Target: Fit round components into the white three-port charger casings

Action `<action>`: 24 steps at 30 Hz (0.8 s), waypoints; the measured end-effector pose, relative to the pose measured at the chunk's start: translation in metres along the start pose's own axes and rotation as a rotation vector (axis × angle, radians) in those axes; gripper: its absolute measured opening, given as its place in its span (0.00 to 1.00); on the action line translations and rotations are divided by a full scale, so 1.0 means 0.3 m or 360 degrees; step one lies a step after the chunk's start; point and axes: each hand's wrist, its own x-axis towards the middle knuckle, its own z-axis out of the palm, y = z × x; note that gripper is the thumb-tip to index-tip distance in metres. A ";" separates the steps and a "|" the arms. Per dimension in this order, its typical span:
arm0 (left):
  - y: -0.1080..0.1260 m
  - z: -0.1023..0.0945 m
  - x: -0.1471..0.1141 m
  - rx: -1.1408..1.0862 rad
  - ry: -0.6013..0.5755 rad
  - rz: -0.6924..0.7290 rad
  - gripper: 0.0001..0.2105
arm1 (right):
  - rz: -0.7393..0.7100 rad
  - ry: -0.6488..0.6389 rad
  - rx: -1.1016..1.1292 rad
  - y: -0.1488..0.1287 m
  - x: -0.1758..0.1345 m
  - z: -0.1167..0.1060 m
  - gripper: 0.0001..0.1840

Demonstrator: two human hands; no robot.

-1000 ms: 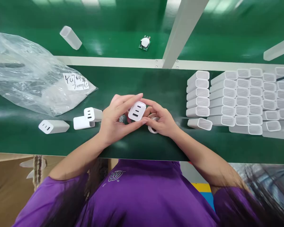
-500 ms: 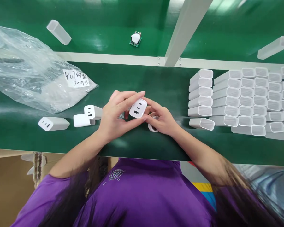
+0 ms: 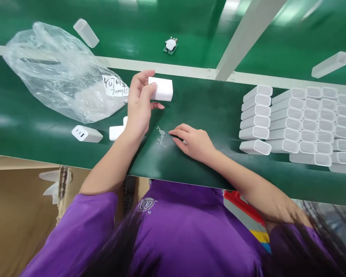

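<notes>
In my left hand is a white charger, lifted above the table, with the thumb pressed on its near face and the fingers behind. No port openings show on the side facing me. My right hand is low over the table with its fingers stretched out and slightly apart. Its fingertips are beside a scatter of tiny clear pieces. A small bit of white shows under the right fingers; I cannot tell what it is. Left of my left wrist lie white chargers, one partly covered by the forearm and another with its ports showing.
Rows of translucent white sleeves are stacked at the right. A clear plastic bag with a handwritten label lies at the left. On the shelf behind are a small circuit board part and single sleeves.
My left hand has moved up and away from my right with the charger, whose ports have turned out of view. My right hand has let go of it, and the tiny clear pieces are uncovered.
</notes>
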 end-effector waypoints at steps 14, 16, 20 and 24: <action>-0.048 -0.009 0.025 -0.0033 -0.0096 -0.0065 0.19 | -0.0298 -0.0279 -0.0554 -0.084 0.213 -0.073 0.15; -0.060 -0.012 0.032 -0.0028 -0.0099 -0.0044 0.20 | -0.0357 -0.0288 -0.0705 -0.097 0.208 -0.072 0.17; -0.064 -0.014 0.033 0.0032 -0.0119 -0.0018 0.19 | -0.0462 -0.0281 -0.0842 -0.113 0.197 -0.058 0.21; -0.046 -0.008 0.018 0.0122 -0.0107 0.0076 0.19 | -0.0338 -0.0156 -0.0654 -0.084 0.153 -0.048 0.17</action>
